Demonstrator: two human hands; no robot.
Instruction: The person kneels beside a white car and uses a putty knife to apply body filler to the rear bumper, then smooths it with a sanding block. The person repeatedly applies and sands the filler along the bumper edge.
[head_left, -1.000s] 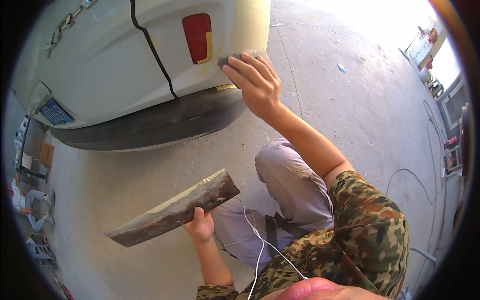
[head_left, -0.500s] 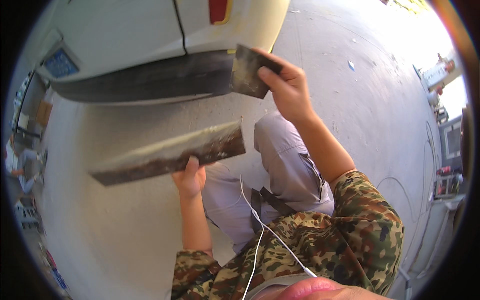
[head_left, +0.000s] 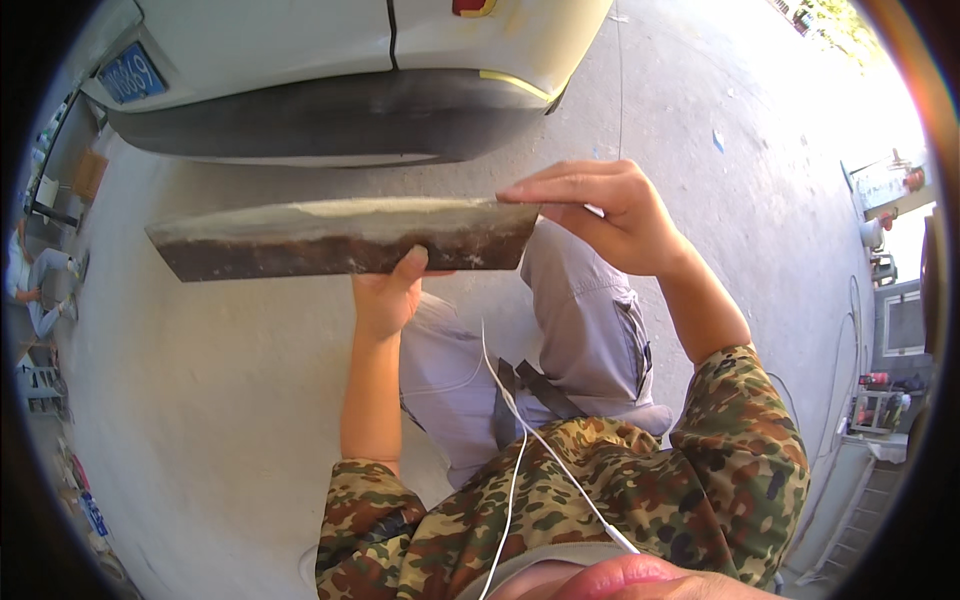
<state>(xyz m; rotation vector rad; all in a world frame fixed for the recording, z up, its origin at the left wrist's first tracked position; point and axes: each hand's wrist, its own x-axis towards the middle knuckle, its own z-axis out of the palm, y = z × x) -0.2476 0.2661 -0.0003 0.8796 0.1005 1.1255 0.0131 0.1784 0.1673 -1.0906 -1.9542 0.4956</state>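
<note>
Hands are gripping a board (head_left: 340, 238): the left hand (head_left: 388, 292) is closing on its lower edge from underneath, and the right hand (head_left: 600, 215) is pinching its right end, holding it level before the car's bumper (head_left: 330, 118) above grey concrete (head_left: 230, 400).

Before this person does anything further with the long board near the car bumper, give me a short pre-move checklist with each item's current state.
1. Left hand grips the long board from below: ok.
2. Right hand rests on the board's right end: ok; whether it holds a scraper there: cannot tell.
3. Pale filler lies along the board's top edge: ok.
4. Board is clear of the dark car bumper: ok, a gap shows.
5. White earphone cable hangs clear of both hands: ok.
6. Seated person at the far left is well away: ok.
</note>
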